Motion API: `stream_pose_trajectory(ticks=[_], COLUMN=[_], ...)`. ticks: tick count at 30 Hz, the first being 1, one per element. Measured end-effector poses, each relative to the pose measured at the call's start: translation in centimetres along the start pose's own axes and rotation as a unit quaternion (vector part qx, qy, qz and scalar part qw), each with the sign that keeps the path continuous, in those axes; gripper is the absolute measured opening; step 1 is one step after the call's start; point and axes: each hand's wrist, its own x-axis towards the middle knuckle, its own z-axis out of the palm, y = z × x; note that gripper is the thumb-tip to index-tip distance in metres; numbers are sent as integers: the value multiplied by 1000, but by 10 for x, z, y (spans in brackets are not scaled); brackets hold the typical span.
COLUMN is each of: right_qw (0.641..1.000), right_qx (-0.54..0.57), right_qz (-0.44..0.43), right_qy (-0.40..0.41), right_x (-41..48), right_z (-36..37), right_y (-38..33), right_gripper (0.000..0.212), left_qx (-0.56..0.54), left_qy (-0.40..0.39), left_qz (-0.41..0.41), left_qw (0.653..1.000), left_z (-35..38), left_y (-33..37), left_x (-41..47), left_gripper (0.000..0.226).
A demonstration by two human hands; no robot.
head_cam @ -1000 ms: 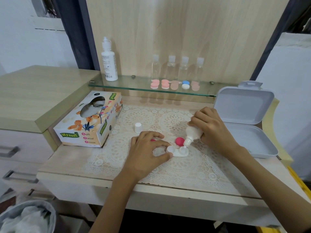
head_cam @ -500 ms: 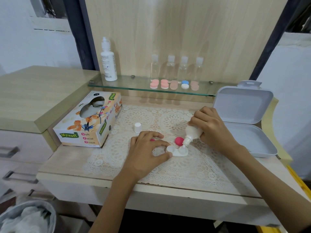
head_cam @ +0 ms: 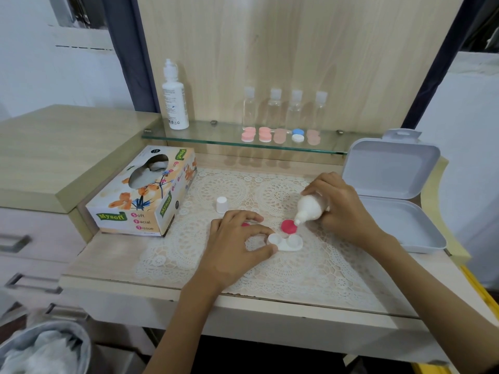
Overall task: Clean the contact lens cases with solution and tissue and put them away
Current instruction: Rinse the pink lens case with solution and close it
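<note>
White case (head_cam: 285,243) pinched in left grip (head_cam: 231,247), one bottle (head_cam: 310,209) clasped in right grip (head_cam: 343,209), two pink caps (head_cam: 288,227).

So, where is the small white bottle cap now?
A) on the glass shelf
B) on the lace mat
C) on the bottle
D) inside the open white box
B: the white cap stands upright on the lace mat, near the tissue box.

lens case (head_cam: 285,242) white | loose cap (head_cam: 289,227) magenta-red | squeeze bottle (head_cam: 310,209) white | lace mat (head_cam: 310,271) white, round medallion openwork | tissue box (head_cam: 135,209) cream, orange flowers, green lettering | storage box (head_cam: 391,184) pale grey | shelf cases (head_cam: 248,136) pink | odd case (head_cam: 297,134) blue and white
</note>
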Motion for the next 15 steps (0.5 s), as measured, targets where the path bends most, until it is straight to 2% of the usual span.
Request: stream_pose_trajectory(ticks=[3, 6, 9, 15], right_qw=[994, 969, 948, 910], right_qx=[75, 165, 225, 309], right_qz=[77, 180, 223, 278], right_qy=[37, 42, 18, 4], right_x=[4, 15, 24, 41], right_z=[-2, -3, 5, 37], right_y=[-5, -14, -22, -38], right_gripper=[51, 58, 61, 49], left_qx=[-1, 3, 5, 15], left_qy=[-2, -2, 3, -3], left_qz=[0, 0, 2, 5], left_qw=[1000, 1000, 1000, 1000], left_z=[0, 1, 0, -1], left_y=[0, 1, 1, 3], left_x=[0, 0, -1, -1], left_gripper=[42, 42, 41, 43])
